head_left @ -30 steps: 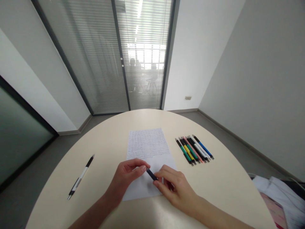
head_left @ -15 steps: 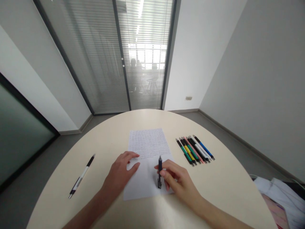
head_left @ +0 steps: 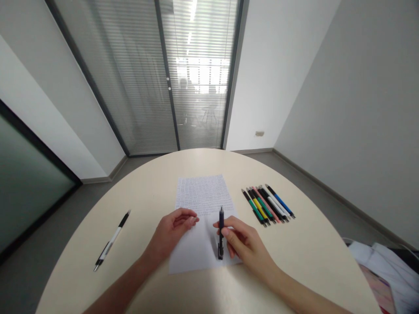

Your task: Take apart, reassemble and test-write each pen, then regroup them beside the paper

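Observation:
A sheet of paper (head_left: pixel 199 257) lies in front of me, its upper half covered with lines of handwriting and its lower part blank. My right hand (head_left: pixel 244 240) grips a dark pen (head_left: pixel 221 231) between thumb and fingers above the sheet's lower right. The pen's silver tip points away from me and its clip end towards me. Over the left side of the paper is my left hand (head_left: pixel 172 229), its thumb and fingertips drawn together with nothing visible in them.
A white-and-black pen (head_left: pixel 113 240) lies alone at the left of the round table (head_left: pixel 147 292). To the right, several coloured pens (head_left: pixel 266 205) lie side by side. White cloth-like items (head_left: pixel 376 264) are beyond the table's right edge. A glass partition with blinds (head_left: pixel 144 87) stands behind.
My left hand's thumb and fingers have come together from a spread pose, shifting slightly right. My right hand and the pen have moved only slightly.

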A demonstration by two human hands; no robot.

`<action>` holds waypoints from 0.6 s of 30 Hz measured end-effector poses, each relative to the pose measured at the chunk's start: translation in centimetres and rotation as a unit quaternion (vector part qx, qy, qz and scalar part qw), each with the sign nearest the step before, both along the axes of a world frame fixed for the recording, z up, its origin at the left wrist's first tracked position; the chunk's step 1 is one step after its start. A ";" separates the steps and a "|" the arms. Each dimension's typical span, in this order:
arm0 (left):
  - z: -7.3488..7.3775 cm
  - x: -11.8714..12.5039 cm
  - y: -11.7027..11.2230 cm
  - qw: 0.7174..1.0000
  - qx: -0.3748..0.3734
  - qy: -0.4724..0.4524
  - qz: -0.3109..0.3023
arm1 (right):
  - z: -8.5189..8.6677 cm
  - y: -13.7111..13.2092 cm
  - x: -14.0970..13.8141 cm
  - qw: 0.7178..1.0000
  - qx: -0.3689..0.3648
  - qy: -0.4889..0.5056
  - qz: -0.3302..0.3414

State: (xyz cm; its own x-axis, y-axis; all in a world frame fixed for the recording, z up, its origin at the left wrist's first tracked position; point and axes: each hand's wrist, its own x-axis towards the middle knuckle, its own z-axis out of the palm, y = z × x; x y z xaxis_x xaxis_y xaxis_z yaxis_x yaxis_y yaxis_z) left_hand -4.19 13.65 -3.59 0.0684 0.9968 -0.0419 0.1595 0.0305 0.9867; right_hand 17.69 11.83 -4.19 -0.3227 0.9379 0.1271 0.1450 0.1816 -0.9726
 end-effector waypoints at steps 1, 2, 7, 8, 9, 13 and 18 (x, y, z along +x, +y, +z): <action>0.2 0.1 -0.1 0.999 -0.025 -0.039 -0.001 | -0.1 0.0 0.0 1.000 0.000 0.000 0.002; 0.4 0.3 -0.2 0.997 -0.046 -0.068 0.001 | -0.1 0.1 0.0 1.000 -0.001 -0.002 0.003; 0.8 0.6 -0.7 0.970 -0.122 -0.206 0.034 | 0.1 0.1 0.0 0.994 0.053 -0.091 0.018; 0.8 0.7 -0.7 0.964 -0.127 -0.230 0.038 | 0.3 0.0 0.0 0.991 0.069 -0.111 0.025; 0.8 0.8 -0.8 0.960 -0.128 -0.245 0.041 | 0.4 -0.1 0.0 0.988 0.080 -0.127 0.034; 0.9 1.1 -0.9 0.963 -0.107 -0.246 0.032 | 0.8 -0.5 -0.2 0.982 0.092 -0.155 0.062; 0.9 1.3 -1.1 0.972 -0.096 -0.215 0.011 | 0.7 -0.6 -0.3 0.978 0.097 -0.170 0.072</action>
